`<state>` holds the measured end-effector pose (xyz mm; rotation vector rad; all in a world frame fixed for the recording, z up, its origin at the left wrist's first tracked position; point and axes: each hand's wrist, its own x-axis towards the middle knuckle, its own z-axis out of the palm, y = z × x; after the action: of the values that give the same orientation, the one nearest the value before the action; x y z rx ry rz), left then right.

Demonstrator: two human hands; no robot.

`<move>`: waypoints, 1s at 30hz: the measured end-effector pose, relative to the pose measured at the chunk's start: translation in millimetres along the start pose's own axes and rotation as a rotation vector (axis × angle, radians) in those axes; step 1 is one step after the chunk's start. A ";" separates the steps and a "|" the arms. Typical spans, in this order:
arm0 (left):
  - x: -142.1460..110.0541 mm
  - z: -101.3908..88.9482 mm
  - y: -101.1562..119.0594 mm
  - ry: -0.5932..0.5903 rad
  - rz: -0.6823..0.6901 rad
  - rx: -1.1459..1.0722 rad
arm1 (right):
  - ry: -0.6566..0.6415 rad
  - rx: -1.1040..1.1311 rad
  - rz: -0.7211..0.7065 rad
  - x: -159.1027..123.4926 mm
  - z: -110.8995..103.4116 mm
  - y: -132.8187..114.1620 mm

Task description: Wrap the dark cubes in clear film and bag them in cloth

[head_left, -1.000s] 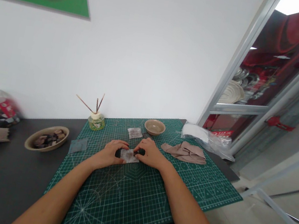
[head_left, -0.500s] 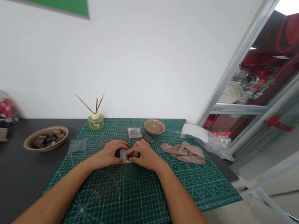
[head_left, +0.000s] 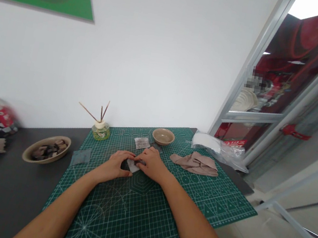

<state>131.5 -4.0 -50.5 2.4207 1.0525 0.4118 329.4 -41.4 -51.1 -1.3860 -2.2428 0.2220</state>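
Observation:
A small light-grey, fabric-like piece [head_left: 132, 166] lies between my hands on the green cutting mat [head_left: 157, 213]. My left hand [head_left: 117, 163] curves around its left side, fingertips at the far edge and thumb at the near edge. From the right, my right hand [head_left: 152, 164] grips the piece with thumb and bent fingers. Fingertips of both hands meet at its far side and partly cover it. Just beyond are a pale speckled square [head_left: 142, 143] and a dark grey piece [head_left: 156, 147], partly hidden by my right hand.
A tan dish [head_left: 163, 137] stands at the mat's back. Right of it are a crumpled brown cloth [head_left: 196, 163] and a clear plastic bag [head_left: 221, 148]. To the left are a reed diffuser [head_left: 100, 130], a blue-grey square [head_left: 81, 157] and a bowl of small dark pieces [head_left: 27, 153].
My left thumb has slid off the grey piece's face toward its near edge. The right fingers have shifted slightly, and the piece has turned a little. The view moved slightly.

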 end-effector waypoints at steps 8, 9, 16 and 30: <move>-1.5 -0.7 2.0 0.011 0.009 -0.019 | -0.019 0.078 -0.048 -6.4 -3.9 4.5; -1.5 -0.7 2.1 0.016 0.013 -0.021 | -0.015 0.069 -0.033 -5.5 -3.7 4.6; -1.2 0.8 0.0 0.012 0.022 -0.013 | 0.041 0.061 0.049 -6.1 -5.4 13.7; 0.5 5.8 -6.1 0.010 0.046 0.033 | -0.008 0.111 -0.005 -5.4 -4.6 9.4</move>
<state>130.7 -1.7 -58.5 2.4780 1.0171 0.4252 341.0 -42.2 -52.4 -1.3238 -2.2047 0.3452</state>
